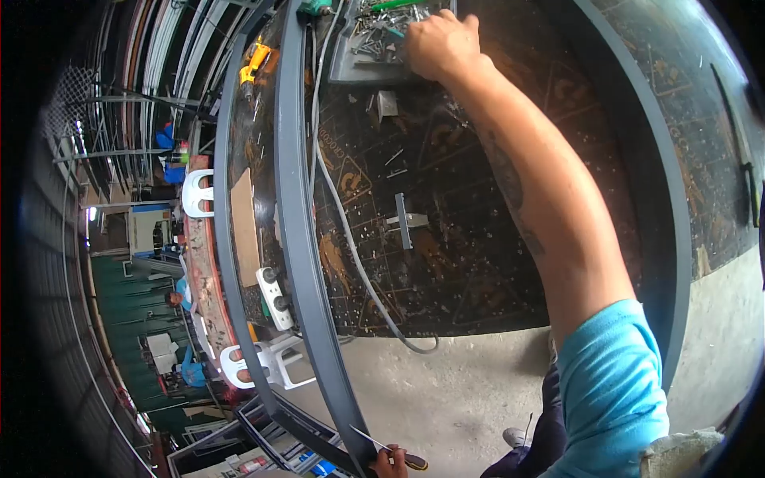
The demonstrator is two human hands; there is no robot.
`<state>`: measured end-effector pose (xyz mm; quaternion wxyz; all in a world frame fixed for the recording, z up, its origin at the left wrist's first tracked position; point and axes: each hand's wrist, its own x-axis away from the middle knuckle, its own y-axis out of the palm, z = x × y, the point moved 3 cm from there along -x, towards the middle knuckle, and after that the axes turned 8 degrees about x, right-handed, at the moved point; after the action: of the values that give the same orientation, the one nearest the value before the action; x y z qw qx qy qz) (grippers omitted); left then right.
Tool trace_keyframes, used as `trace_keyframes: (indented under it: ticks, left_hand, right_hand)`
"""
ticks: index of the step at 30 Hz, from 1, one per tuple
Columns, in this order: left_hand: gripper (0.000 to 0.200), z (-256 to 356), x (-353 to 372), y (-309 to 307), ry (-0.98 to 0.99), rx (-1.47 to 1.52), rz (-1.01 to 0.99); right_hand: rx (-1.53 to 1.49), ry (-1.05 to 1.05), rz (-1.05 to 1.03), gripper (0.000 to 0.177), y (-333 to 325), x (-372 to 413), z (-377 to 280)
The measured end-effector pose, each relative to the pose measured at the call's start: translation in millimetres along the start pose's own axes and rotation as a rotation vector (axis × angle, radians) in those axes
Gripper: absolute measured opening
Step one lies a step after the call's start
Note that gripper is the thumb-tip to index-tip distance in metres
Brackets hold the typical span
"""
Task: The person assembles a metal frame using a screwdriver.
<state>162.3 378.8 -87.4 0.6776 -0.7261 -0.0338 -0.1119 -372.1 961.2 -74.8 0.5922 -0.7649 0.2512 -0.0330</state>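
Note:
My right hand (pixel 446 46) reaches over a grey tray (pixel 368 73) of loose screws and small metal pieces. Its fingers curl down at the tray's right side, and what they hold, if anything, is hidden. A small teal item (pixel 394 33) lies just left of the fingers. Low in the view, my left hand (pixel 390 461) is closed around a screwdriver (pixel 415 462) with a dark and yellow handle. The screwdriver's thin shaft points up and left, across a dark grey metal frame bar (pixel 307 239).
A grey cable (pixel 351 239) runs down the dark tabletop (pixel 478 295). Small metal brackets (pixel 405 221) lie mid-table. Beyond the bar are a yellow drill (pixel 255 64), a cardboard strip (pixel 245 227) and a power strip (pixel 275 299). Another frame bar (pixel 665 199) curves along the right. People sit farther off.

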Motion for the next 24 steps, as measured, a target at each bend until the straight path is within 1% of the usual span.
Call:
trace_keyframes:
  ticks: [1, 2, 3, 4, 6, 7, 8, 9, 10, 12, 13, 14, 16, 17, 18, 19, 20, 21, 22, 23, 24]
  left_hand:
    - [0.036, -4.3, 7.0, 4.2, 0.035, 0.019, -0.015]
    - [0.041, -5.8, 12.5, 4.9, 0.073, 0.043, -0.029]
    - [0.048, 8.6, -0.4, -8.7, -0.152, 0.374, -0.156]
    - [0.048, 27.7, -9.0, -24.3, -0.153, 0.386, -0.151]
    - [0.041, 62.9, -18.9, -51.1, 0.258, 0.108, 0.011]
    - [0.041, 61.2, -17.6, -53.1, 0.264, 0.120, 0.027]
    - [0.036, 50.8, -16.4, -49.1, 0.060, 0.204, -0.174]
    - [0.032, 40.7, -14.6, -44.1, -0.136, 0.285, -0.373]
    - [0.032, 38.5, -13.0, -42.0, -0.115, 0.297, -0.350]
    - [0.025, 43.1, -5.7, -39.9, -0.049, 0.132, -0.086]
    - [0.023, 48.2, -14.7, -36.4, -0.225, 0.027, -0.090]
    - [0.023, 47.5, -12.5, -40.2, -0.216, 0.060, -0.070]
    - [0.022, 51.1, -5.9, -59.2, 0.171, 0.027, 0.257]
    - [0.025, 67.7, -16.3, -68.8, 0.256, 0.131, 0.582]
    - [0.025, 70.0, -19.0, -64.9, 0.273, 0.169, 0.605]
    - [0.025, 64.6, -25.2, -59.2, 0.155, 0.453, 0.574]
    - [0.024, 60.0, -35.4, -50.4, 0.049, 0.740, 0.524]
    - [0.024, 58.4, -46.0, -38.8, -0.051, 1.026, 0.441]
    - [0.024, 59.3, -53.8, -26.3, -0.150, 1.305, 0.316]
    - [0.024, 61.8, -59.4, -14.9, -0.246, 1.566, 0.141]
    - [0.024, 66.4, -63.4, -5.8, -0.345, 1.796, -0.086]
  right_hand:
    - [-0.009, -0.023, 0.033, 0.020, -1.0, 1.9, 0.2]
    - [-0.013, -0.047, 0.069, 0.024, -3.2, 3.4, 0.2]
    - [-0.047, -0.032, 0.182, 0.020, 4.4, 1.2, 1.7]
    - [-0.041, -0.042, 0.188, 0.020, 7.6, 5.1, 3.7]
    - [-0.100, -0.180, 0.565, 0.016, -4.4, 15.7, 8.7]
    - [-0.177, -0.173, 0.719, 0.015, -7.1, 18.1, 10.1]
    - [-0.228, -0.171, 0.820, 0.012, -14.0, 22.3, 11.7]
    - [-0.239, -0.179, 0.832, 0.011, -23.5, 29.5, 13.2]
    - [-0.249, -0.189, 0.848, 0.010, -32.7, 39.4, 13.1]
    - [-0.404, -0.163, 0.850, 0.009, -34.3, 61.9, 10.0]
    - [-0.436, -0.132, 0.856, 0.009, -34.0, 71.1, 9.0]
    - [-0.467, -0.105, 0.862, 0.009, -36.2, 79.0, 8.3]
    - [-0.475, -0.006, 0.761, 0.007, -47.0, 99.7, 9.2]
    - [-0.620, 0.075, 0.681, 0.005, -44.4, 105.5, 14.7]
    - [-0.760, 0.158, 0.596, 0.004, -42.1, 113.3, 20.9]
    - [-0.750, 0.115, 0.654, 0.004, -50.9, 127.3, 18.9]
    - [-0.733, 0.072, 0.719, 0.005, -76.0, 145.0, 9.3]
    - [-0.969, 0.138, 0.520, 0.004, -89.5, 168.8, -0.8]
    - [-1.048, 0.112, 0.462, 0.003, -107.6, 197.9, -13.3]
    - [-1.152, 0.087, 0.331, 0.006, -117.4, 233.6, -21.2]
    - [-1.102, 0.012, 0.287, 0.008, -137.6, 276.3, -29.1]
